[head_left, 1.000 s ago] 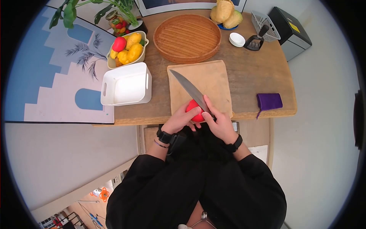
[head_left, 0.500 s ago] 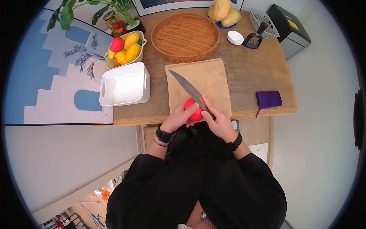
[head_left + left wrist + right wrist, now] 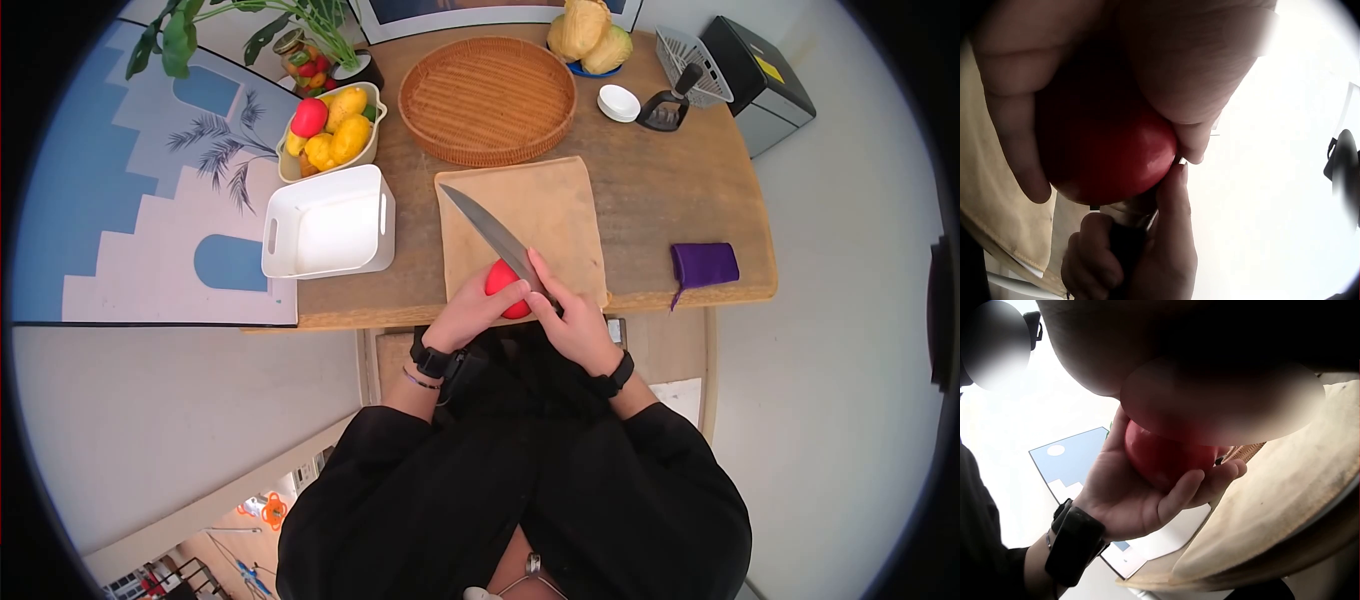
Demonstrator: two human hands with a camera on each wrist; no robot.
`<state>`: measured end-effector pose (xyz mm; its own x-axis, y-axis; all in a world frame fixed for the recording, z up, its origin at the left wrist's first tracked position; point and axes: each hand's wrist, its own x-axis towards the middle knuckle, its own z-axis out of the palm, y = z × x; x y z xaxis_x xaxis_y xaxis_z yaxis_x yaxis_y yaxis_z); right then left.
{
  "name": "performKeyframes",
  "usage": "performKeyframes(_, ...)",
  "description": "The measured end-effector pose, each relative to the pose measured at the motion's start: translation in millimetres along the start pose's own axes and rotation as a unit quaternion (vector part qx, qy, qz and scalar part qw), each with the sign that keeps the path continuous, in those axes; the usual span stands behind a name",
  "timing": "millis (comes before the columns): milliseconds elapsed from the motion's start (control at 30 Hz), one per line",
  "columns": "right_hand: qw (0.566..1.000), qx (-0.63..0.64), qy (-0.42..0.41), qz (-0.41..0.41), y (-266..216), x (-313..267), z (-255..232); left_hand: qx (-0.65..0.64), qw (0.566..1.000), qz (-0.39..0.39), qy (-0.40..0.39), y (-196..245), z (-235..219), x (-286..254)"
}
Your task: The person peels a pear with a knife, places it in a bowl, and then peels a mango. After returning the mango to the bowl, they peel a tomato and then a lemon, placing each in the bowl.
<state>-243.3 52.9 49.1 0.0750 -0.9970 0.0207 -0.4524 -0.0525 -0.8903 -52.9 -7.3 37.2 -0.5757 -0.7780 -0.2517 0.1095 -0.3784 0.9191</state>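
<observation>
A smooth, round red fruit [image 3: 498, 277] is held in my left hand [image 3: 468, 314], just over the table's front edge. The left wrist view shows that hand's fingers and thumb wrapped round the shiny fruit [image 3: 1107, 156]; in the right wrist view they cup it from below. My right hand [image 3: 583, 335] grips the dark handle of a large kitchen knife [image 3: 484, 223], its blade pointing forward and left over a tan cutting board [image 3: 545, 210]. The blade's heel lies against the fruit's right side, with the right thumb at the fruit. The two thumbs are close together.
Left of the board stands a white bin [image 3: 330, 225], with a fruit basket [image 3: 375, 140] behind it. A round wicker tray [image 3: 490, 100] lies beyond the board. To the right are a purple pouch [image 3: 707, 264], a white bowl [image 3: 620, 103] and a black-handled tool [image 3: 664, 112].
The left hand has turned the red fruit slightly against the blade, and its thumb has shifted toward the right thumb. The knife stays nearly in place.
</observation>
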Motion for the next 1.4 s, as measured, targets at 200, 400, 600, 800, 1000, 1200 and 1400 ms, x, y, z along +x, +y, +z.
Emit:
performKeyframes(200, 1.000, 0.006, -0.002, -0.006, -1.0, -0.9, -0.7, 0.062, 0.986, -0.150, -0.049, 15.4, -9.0, -6.6)
performKeyframes(400, 1.000, 0.003, -0.013, 0.001, 0.8, -1.3, 1.8, -0.102, 0.993, -0.051, 0.004, 14.5, 3.8, -11.3)
performKeyframes(600, 1.000, 0.006, 0.001, -0.019, -4.0, 1.5, 3.7, -0.106, 0.994, 0.005, 0.014, -6.1, 0.8, -2.2)
performKeyframes(800, 1.000, 0.014, 0.002, -0.012, 2.3, 5.2, 1.7, -0.044, 0.979, -0.196, -0.041, 14.6, -8.7, -1.8)
performKeyframes(1000, 0.999, 0.021, -0.018, -0.024, -1.6, 0.6, 2.0, -0.084, 0.996, 0.005, 0.008, -2.4, -1.8, -4.8)
performKeyframes(1200, 0.999, 0.010, 0.012, -0.034, 1.7, 0.6, 7.5, -0.037, 0.999, 0.005, -0.032, -9.9, -7.5, 2.2)
performKeyframes(1400, 1.000, -0.011, -0.016, -0.007, 0.9, -0.4, 1.4, 0.032, 0.988, -0.145, -0.039, 15.7, -7.7, -4.6)
